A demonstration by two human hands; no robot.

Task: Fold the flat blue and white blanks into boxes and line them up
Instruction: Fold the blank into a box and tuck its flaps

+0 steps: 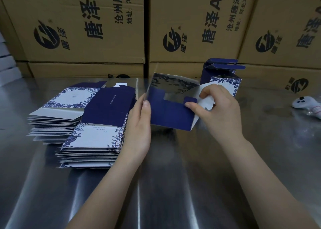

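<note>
A half-opened blue and white blank [169, 112] is held over the steel table [165, 185] at centre. My left hand [139, 124] holds its left edge, thumb on the dark blue panel. My right hand [218, 107] pinches a white flap at the blank's right end, thumb on a blue tab. A folded box [225, 80] with its blue lid flaps up stands just behind my right hand. Two stacks of flat blanks [83, 121] lie to the left of my left hand.
Large brown cartons [97, 28] printed with black characters form a wall along the table's far edge. A white controller-like object [305, 105] lies at the right edge. White items [7, 68] are stacked at the far left.
</note>
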